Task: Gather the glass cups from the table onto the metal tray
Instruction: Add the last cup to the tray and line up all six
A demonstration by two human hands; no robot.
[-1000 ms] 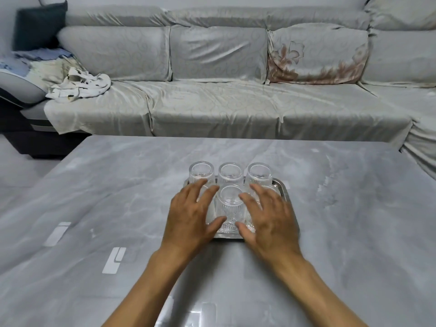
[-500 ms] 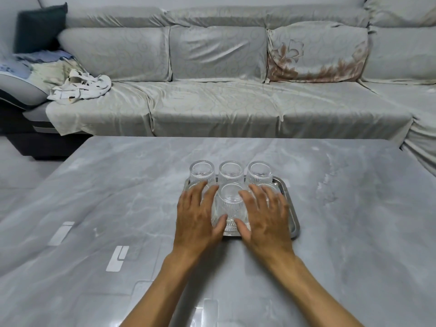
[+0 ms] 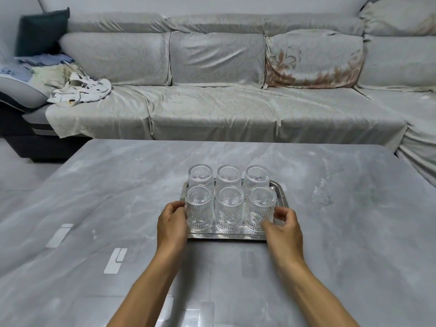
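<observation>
Tray: a shiny silver metal tray (image 3: 282,193) shaped like a rectangle sits flat on the grey marble-look desk (image 3: 118,185), near the middle.
In the tray: six clear ribbed glass cups (image 3: 230,210) stand upside down, three in the back row and three in the front row, packed close together.
Front left cup (image 3: 199,212): the left hand touches its outer side.
Front right cup (image 3: 259,212): the right hand touches its outer side.
Writing: the cups and the tray show no words that can be read.
Left hand (image 3: 172,224): curled against the left side of the front left cup, thumb up near its top; it is partly closed and presses the cup, and its lower part hides the tray's near left corner.
Right hand (image 3: 284,228): curled the same way against the front right cup, partly closed, over the tray's near right corner.
Arms: both bare forearms reach forward from the bottom edge, spread apart like a V.
Behind the desk: a long grey sofa (image 3: 224,109) with a crumpled white cloth (image 3: 80,92) on its left end.
</observation>
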